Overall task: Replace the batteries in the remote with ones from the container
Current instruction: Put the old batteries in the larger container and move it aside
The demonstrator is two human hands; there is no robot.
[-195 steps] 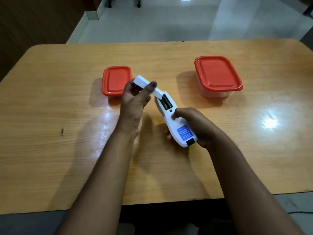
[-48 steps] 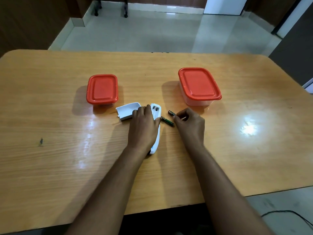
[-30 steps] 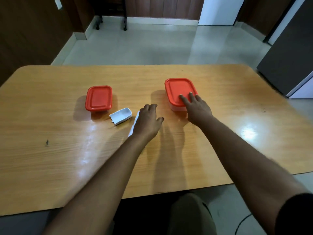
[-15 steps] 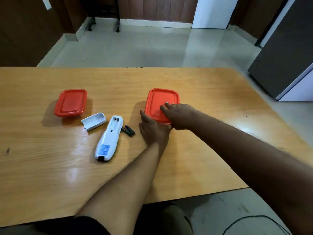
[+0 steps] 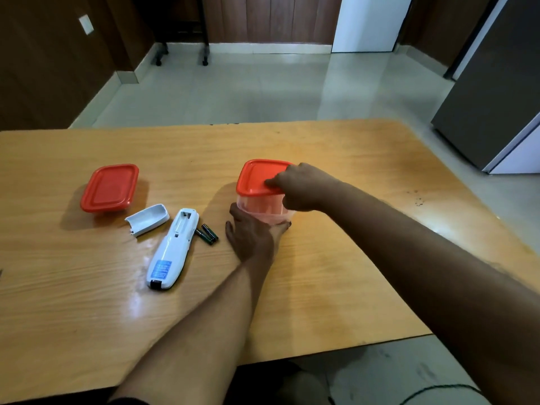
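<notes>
The remote lies face down on the bench, its bay empty, cover beside it and two old batteries just to its right. The left hand braces the container; the right hand's grip closes on the lid, apparently lifting one edge. Left: fetch new batteries, load them, refit the cover.

The room looked like an office or meeting space: a large wooden table, pale tiled floor, dark wood-panelled walls and chair legs on castors.
</notes>
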